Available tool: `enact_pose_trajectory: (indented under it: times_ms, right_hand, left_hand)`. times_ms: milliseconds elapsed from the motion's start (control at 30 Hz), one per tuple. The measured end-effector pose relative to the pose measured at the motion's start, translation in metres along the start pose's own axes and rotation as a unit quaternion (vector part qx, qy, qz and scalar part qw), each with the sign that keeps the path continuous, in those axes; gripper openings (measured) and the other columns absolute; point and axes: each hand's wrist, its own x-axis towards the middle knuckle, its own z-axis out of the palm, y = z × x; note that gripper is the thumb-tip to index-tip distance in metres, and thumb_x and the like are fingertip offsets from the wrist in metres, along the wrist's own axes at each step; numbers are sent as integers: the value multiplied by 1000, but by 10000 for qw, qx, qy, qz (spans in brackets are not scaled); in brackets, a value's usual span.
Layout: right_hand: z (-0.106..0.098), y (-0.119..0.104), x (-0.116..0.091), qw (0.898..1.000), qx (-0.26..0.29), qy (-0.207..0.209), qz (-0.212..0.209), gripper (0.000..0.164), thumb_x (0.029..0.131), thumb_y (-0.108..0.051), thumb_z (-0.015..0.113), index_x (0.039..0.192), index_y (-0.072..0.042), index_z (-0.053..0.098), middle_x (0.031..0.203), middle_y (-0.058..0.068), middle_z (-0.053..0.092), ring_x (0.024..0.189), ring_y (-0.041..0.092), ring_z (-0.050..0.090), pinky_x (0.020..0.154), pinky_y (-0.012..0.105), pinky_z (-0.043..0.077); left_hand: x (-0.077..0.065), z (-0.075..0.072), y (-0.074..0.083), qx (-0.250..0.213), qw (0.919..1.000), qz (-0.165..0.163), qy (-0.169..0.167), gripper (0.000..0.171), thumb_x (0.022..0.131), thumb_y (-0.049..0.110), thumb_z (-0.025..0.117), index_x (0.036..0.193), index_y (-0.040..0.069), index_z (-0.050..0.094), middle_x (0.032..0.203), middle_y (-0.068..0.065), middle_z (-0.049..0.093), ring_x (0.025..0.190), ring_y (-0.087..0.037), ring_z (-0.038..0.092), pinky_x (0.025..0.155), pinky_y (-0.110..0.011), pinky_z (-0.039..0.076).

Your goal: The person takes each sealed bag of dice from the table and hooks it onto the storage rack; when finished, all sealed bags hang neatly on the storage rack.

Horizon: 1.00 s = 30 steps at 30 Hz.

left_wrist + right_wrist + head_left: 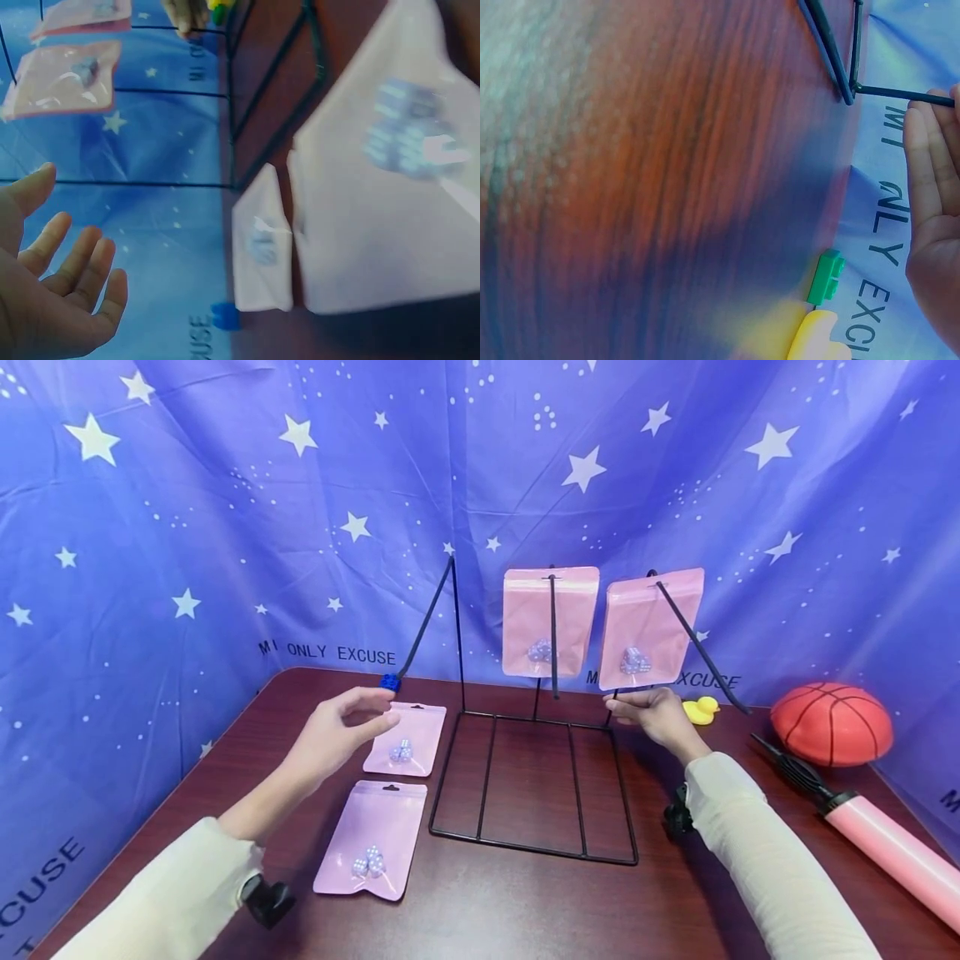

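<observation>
A black wire display rack (532, 843) stands on the table. Two pink zip pouches hang from its hooks, a middle pouch (525, 618) and a right pouch (652, 618), each showing pale dice inside. Two more lie left of the base: a rear pouch (423, 735) and a front pouch (382, 827). My left hand (337, 722) is in the air near the tip of the left hook, overlapping the rear pouch in the head view; its loosely bent fingers (79, 259) hold nothing. My right hand (656, 714) pinches the rack's right upright below the right pouch.
A blue toy brick (389, 682) sits behind the left hand. Beyond the right hand are a yellow rubber duck (701, 711) and a green brick (826, 277). An orange basketball (832, 724) and a pink hand pump (892, 839) lie at the right. A starry cloth hangs behind.
</observation>
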Motion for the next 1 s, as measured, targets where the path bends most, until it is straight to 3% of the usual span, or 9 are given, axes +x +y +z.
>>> enact_pose_trajectory:
  times_ms: [333, 500, 700, 833, 1000]
  right_hand:
    - [2, -1, 0, 10000, 9, 1, 48, 38, 99, -20, 70, 123, 9, 68, 118, 24, 70, 94, 17, 74, 82, 33, 58]
    - [3, -2, 0, 10000, -12, 57, 11, 38, 98, -20, 71, 122, 9, 69, 116, 22, 71, 94, 16, 74, 82, 34, 58]
    - [2, -3, -1, 9999, 112, 28, -54, 37, 98, -17, 70, 122, 11, 68, 117, 25, 70, 92, 8, 72, 84, 39, 58]
    - [2, -2, -2, 9998, 198, -22, -21, 36, 99, -16, 70, 124, 10, 67, 119, 26, 68, 94, 10, 73, 85, 40, 57]
    - [2, 0, -2, 9998, 191, -28, 11, 36, 99, -16, 69, 124, 9, 67, 119, 25, 69, 95, 18, 74, 85, 41, 57]
  left_hand:
    - [-31, -9, -32, 214, 9983, -499, 195, 43, 95, 20, 74, 132, 0, 64, 121, -19, 70, 109, -29, 68, 82, -17, 50]
    - [-42, -8, -45, 595, 9938, -920, 181, 51, 95, 26, 75, 135, -2, 61, 122, -20, 70, 112, -32, 68, 86, -22, 50]
    - [-50, -1, -59, 1192, 9831, -1388, 27, 59, 90, 34, 78, 130, -7, 61, 120, -23, 69, 112, -36, 65, 93, -46, 51]
    - [-51, 6, -63, 1591, 9737, -1621, -175, 68, 84, 39, 82, 125, -10, 60, 110, -18, 69, 102, -33, 63, 89, -46, 50]
    - [-49, 16, -65, 2186, 9611, -1678, -199, 76, 79, 49, 83, 123, -9, 61, 100, -10, 65, 92, -27, 61, 83, -47, 47]
